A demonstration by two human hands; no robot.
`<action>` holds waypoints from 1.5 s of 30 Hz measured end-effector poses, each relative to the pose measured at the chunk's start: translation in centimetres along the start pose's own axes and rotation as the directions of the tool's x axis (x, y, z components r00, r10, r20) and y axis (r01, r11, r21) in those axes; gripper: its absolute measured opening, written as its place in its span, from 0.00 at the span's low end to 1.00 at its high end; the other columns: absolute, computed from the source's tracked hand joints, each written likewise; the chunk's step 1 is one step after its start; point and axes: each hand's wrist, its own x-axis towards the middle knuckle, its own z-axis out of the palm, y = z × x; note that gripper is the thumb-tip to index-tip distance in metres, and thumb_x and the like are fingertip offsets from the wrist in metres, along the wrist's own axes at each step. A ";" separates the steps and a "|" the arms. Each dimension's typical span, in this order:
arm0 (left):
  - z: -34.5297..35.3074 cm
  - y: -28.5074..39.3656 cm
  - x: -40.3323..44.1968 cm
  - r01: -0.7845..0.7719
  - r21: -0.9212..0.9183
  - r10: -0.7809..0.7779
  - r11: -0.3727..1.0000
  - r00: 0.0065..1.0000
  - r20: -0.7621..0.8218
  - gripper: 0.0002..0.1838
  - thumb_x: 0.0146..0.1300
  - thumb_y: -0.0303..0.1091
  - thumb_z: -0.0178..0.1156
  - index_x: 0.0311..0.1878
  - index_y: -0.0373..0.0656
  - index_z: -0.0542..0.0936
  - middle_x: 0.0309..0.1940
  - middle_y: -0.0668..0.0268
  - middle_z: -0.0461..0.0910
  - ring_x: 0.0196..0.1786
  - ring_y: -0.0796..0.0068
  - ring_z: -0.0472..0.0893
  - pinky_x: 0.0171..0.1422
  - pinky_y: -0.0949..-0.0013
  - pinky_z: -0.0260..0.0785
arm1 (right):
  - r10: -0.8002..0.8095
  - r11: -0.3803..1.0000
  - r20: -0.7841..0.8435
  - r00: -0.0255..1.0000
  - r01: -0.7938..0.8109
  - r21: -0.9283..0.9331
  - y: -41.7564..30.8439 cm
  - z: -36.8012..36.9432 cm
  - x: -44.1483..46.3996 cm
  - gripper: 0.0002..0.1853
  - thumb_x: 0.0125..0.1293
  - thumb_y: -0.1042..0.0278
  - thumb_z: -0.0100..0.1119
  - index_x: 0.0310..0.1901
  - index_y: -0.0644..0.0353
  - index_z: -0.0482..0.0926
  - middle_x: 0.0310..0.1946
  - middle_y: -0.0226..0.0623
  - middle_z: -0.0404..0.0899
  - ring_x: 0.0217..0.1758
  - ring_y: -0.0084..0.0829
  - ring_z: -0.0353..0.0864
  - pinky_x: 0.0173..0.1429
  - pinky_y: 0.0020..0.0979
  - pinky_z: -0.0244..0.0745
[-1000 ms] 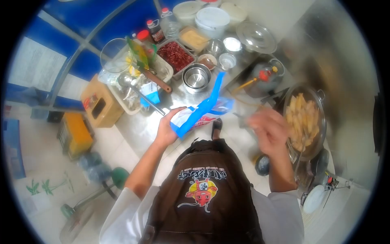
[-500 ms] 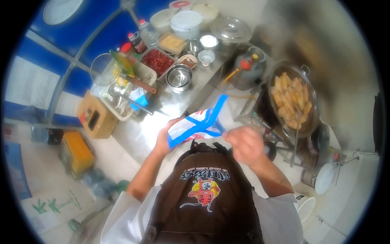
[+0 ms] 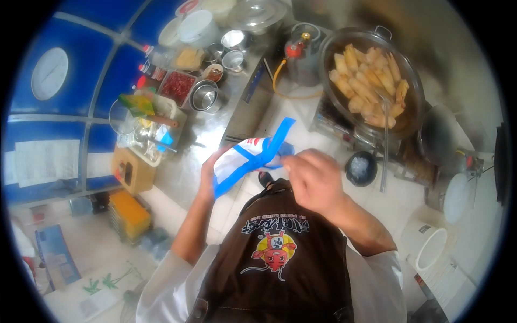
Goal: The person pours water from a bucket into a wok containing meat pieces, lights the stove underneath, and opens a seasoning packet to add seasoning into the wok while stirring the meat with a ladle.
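A white and blue plastic bag (image 3: pixel 247 159) with red print is held in front of the brown apron. My left hand (image 3: pixel 211 167) is wrapped round its left end. At its right end my right hand (image 3: pixel 312 177) is closed in a pinch against the bag's edge; whether the fingertips grip the bag or something small is hidden. Beyond the right hand stands a large metal pan (image 3: pixel 417 102) of pale yellow pieces, with a long-handled ladle (image 3: pixel 385 145) resting in it.
On the steel counter (image 3: pixel 186 132) are a tub of red chillies (image 3: pixel 176 89), steel bowls (image 3: pixel 205 97) and a white basket (image 3: pixel 171 114). A gas cylinder (image 3: pixel 304 64) with an orange hose stands ahead. A dark bucket (image 3: pixel 361 168) and a white bucket (image 3: pixel 425 245) are at the right.
My right hand has come in from the right to the bag's right end. The view has turned, with the pan now nearer the top centre and the counter further left.
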 end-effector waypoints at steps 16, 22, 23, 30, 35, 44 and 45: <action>7.8 -0.1 3.9 -0.160 0.198 0.143 0.967 0.985 0.096 0.39 0.47 0.31 0.79 0.64 0.36 0.73 0.56 0.57 0.81 0.58 0.68 0.80 0.64 0.65 0.71 | 0.645 0.757 -0.253 0.721 -0.556 0.344 5.5 -4.8 -3.2 0.05 0.63 0.81 0.58 0.37 0.66 0.84 0.23 0.30 0.79 0.24 0.16 0.73 0.30 0.21 0.67; 5.9 0.4 7.3 -0.108 0.086 0.093 0.990 0.983 0.156 0.38 0.44 0.25 0.78 0.62 0.37 0.75 0.55 0.58 0.82 0.57 0.69 0.81 0.63 0.67 0.72 | 0.709 0.699 -0.273 0.650 -0.598 0.391 5.1 -5.1 -0.5 0.05 0.64 0.81 0.59 0.38 0.66 0.84 0.22 0.25 0.76 0.23 0.14 0.69 0.28 0.20 0.62; 5.4 0.1 7.9 -0.118 0.055 0.106 0.992 0.978 0.178 0.37 0.44 0.24 0.78 0.61 0.38 0.77 0.54 0.58 0.83 0.57 0.70 0.82 0.63 0.67 0.73 | 0.704 0.704 -0.286 0.649 -0.589 0.397 4.9 -5.0 0.2 0.06 0.64 0.80 0.59 0.39 0.65 0.85 0.22 0.24 0.75 0.23 0.13 0.69 0.29 0.19 0.62; 2.2 -1.3 11.3 -0.103 0.026 0.092 0.994 0.957 0.275 0.41 0.42 0.27 0.78 0.64 0.34 0.73 0.54 0.58 0.82 0.57 0.69 0.81 0.64 0.67 0.72 | 0.806 0.574 -0.247 0.537 -0.613 0.543 4.8 -3.4 2.9 0.05 0.68 0.77 0.58 0.39 0.65 0.84 0.22 0.24 0.74 0.23 0.13 0.67 0.28 0.18 0.61; 0.5 -1.1 12.7 -0.171 0.080 0.140 0.982 0.945 0.296 0.41 0.43 0.28 0.79 0.64 0.33 0.73 0.54 0.58 0.82 0.57 0.70 0.81 0.64 0.67 0.72 | 0.827 0.543 -0.267 0.495 -0.578 0.609 4.7 -2.2 4.0 0.05 0.67 0.78 0.58 0.40 0.65 0.84 0.21 0.24 0.74 0.22 0.14 0.67 0.27 0.18 0.61; -1.6 -1.5 13.8 -0.097 -0.004 0.094 0.995 0.948 0.304 0.41 0.43 0.32 0.79 0.64 0.37 0.75 0.55 0.55 0.82 0.58 0.66 0.81 0.65 0.66 0.70 | 0.576 0.815 -0.296 0.762 -0.505 0.284 4.6 0.2 5.1 0.06 0.64 0.81 0.58 0.39 0.65 0.84 0.22 0.24 0.75 0.24 0.12 0.67 0.29 0.19 0.61; -1.7 -1.4 13.9 -0.105 0.002 0.099 0.994 0.947 0.305 0.41 0.43 0.32 0.79 0.64 0.37 0.75 0.55 0.55 0.82 0.58 0.66 0.81 0.65 0.66 0.70 | 0.587 0.808 -0.328 0.740 -0.515 0.286 4.9 0.6 5.0 0.05 0.64 0.81 0.58 0.39 0.66 0.84 0.23 0.24 0.75 0.24 0.12 0.67 0.29 0.19 0.61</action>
